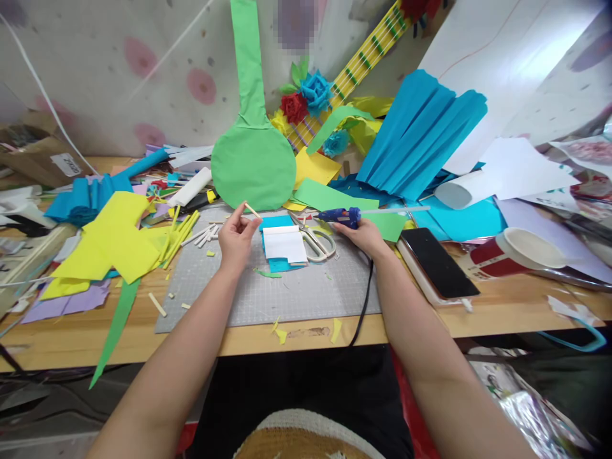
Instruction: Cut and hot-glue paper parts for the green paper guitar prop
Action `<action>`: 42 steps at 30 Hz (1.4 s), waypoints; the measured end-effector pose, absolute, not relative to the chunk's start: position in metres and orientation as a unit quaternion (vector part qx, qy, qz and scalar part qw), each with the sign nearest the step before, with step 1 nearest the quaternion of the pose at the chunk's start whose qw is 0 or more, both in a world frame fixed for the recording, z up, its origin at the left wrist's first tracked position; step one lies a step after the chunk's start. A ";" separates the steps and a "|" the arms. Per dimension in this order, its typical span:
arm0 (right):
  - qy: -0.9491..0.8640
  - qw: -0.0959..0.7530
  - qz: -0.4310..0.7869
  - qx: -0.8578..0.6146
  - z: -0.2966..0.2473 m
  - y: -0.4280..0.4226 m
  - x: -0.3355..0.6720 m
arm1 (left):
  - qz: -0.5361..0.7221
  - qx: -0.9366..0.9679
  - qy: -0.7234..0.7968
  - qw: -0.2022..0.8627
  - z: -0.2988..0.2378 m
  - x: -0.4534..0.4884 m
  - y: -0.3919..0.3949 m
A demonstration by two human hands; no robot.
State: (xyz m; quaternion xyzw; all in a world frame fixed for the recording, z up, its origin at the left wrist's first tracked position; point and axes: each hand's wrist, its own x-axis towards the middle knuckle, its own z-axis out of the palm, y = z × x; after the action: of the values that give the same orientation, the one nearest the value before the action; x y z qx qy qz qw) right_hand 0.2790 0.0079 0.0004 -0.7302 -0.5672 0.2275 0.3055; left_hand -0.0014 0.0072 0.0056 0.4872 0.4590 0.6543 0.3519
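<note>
My left hand (pixel 235 234) is raised over the grey cutting mat (pixel 268 290) and pinches a short pale strip (pixel 252 210) between its fingertips. My right hand (pixel 366 234) grips a blue hot glue gun (pixel 342 217) that lies sideways at the mat's far edge, its black cord (pixel 364 299) running back over the table edge. Between the hands lie a white card on blue paper (pixel 285 245) and white-handled scissors (pixel 318 242).
Several white and yellow strips (pixel 203 234) lie left of the mat. Yellow (pixel 115 239), green (pixel 253 159) and folded blue paper (pixel 421 134) crowd the table. A black phone (pixel 437 261) and a red cup on its side (pixel 511 252) lie to the right.
</note>
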 end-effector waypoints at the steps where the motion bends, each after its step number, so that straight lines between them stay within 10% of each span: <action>1: -0.580 0.292 0.217 -0.729 0.002 0.007 0.279 | 0.669 0.472 0.464 0.337 0.005 -0.003 0.009; 7: -0.632 0.179 0.093 -0.748 0.036 -0.013 0.295 | 0.663 0.495 0.467 0.312 -0.001 -0.005 0.012; 11: -0.651 0.074 0.240 -0.717 0.062 -0.032 0.293 | 0.573 0.621 0.420 0.331 -0.003 -0.001 0.003; 19: -0.552 0.370 0.593 -0.455 0.054 -0.015 0.192 | 0.509 0.716 0.376 0.296 -0.001 0.001 -0.007; 42: -0.446 0.422 0.688 -0.387 0.025 -0.002 0.166 | 0.472 0.719 0.418 0.291 -0.002 -0.002 -0.001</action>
State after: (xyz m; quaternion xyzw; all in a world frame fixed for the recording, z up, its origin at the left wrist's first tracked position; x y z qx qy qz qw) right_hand 0.1659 -0.0021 0.0249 -0.3871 -0.4458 0.6879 0.4223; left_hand -0.0018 -0.0007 -0.0016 0.7194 0.4177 0.4724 0.2912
